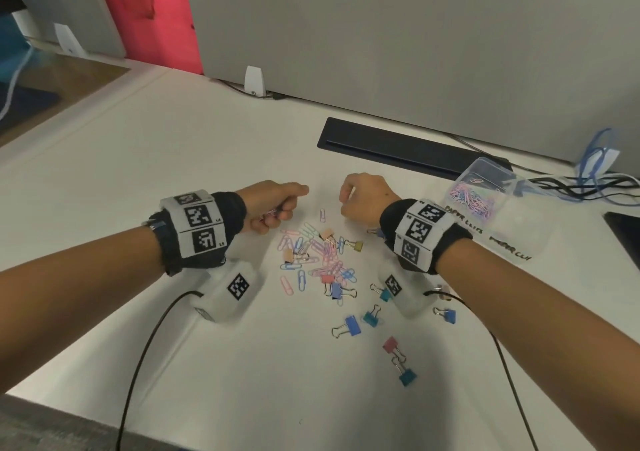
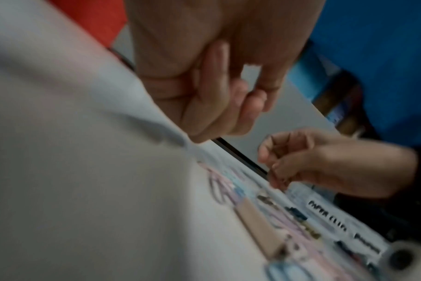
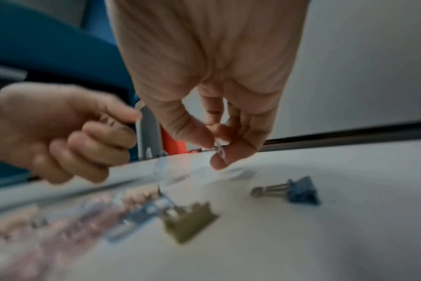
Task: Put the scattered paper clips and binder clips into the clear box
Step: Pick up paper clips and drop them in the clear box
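Note:
A heap of pastel paper clips lies on the white desk between my hands, with several binder clips scattered nearer me. The clear box, partly filled with paper clips, sits at the right. My left hand is curled round a few pink clips left of the heap. My right hand hovers just above the desk; in the right wrist view it pinches one paper clip between thumb and finger. An olive binder clip and a blue one lie below it.
A black cable slot runs along the back of the desk under a grey partition. Blue and black cables lie behind the box. A dark flat object is at the right edge. A clear labelled piece lies beside the box.

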The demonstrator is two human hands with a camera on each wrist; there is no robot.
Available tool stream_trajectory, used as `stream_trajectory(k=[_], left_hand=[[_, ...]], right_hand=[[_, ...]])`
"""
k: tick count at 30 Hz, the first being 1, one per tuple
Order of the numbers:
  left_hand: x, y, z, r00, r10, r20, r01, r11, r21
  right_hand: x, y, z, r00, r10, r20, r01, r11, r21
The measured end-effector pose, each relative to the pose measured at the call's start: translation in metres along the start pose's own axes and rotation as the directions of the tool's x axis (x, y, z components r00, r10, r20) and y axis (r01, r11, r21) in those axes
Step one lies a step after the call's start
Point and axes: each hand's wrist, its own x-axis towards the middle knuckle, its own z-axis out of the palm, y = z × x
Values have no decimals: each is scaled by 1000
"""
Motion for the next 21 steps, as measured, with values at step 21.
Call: stream_trajectory(k=[21], left_hand=[[0, 17, 12, 948, 202, 246, -302, 326, 896]], right_hand=[[14, -3, 16, 980, -50, 191, 64, 996, -64]])
